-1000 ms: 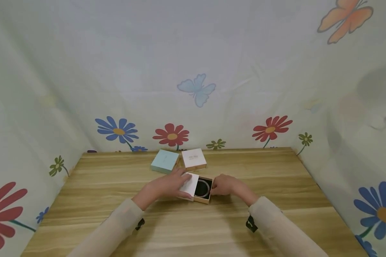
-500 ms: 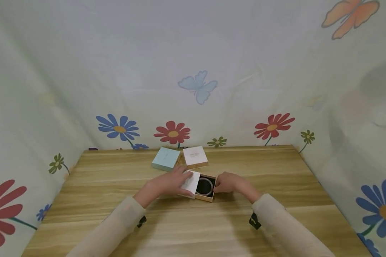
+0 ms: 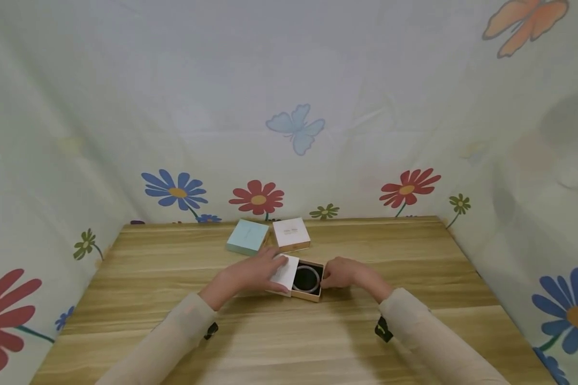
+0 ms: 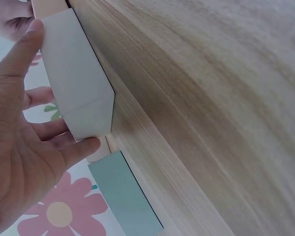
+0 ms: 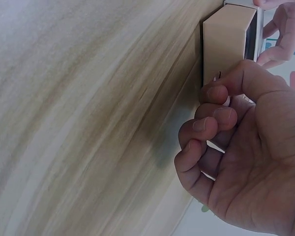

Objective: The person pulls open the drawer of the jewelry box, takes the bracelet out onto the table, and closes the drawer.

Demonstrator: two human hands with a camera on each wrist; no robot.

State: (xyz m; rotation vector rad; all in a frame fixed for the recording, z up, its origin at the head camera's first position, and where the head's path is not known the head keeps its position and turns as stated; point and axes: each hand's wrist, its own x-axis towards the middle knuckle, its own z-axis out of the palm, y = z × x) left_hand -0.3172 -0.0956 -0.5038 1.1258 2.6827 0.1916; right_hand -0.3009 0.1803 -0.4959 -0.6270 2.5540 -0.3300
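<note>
Near the table's middle is a white drawer-style gift box. My left hand [image 3: 255,271] grips its white outer sleeve [image 4: 78,73] across the top, thumb along the near side and fingertips at the far side. Out of the sleeve's right end sticks the tan drawer [image 5: 226,42], partly pulled out. A pale round bangle [image 3: 318,279] lies on the drawer's black lining [image 3: 305,279]. My right hand [image 3: 343,273] is at the drawer's right end, its thumb and curled index finger pinching a small pull tab [image 5: 217,77], mostly hidden by the fingertips.
A light-blue box [image 3: 248,235] and a second white box [image 3: 291,233] with printed lettering stand side by side behind, near the back edge of the wooden table [image 3: 390,246]. A flower-printed curtain [image 3: 212,133] closes off the back and sides.
Within the first half second, the drawer slid slightly farther right out of the sleeve with my right hand, and the head view shifted a little. Since then hands and boxes look nearly still.
</note>
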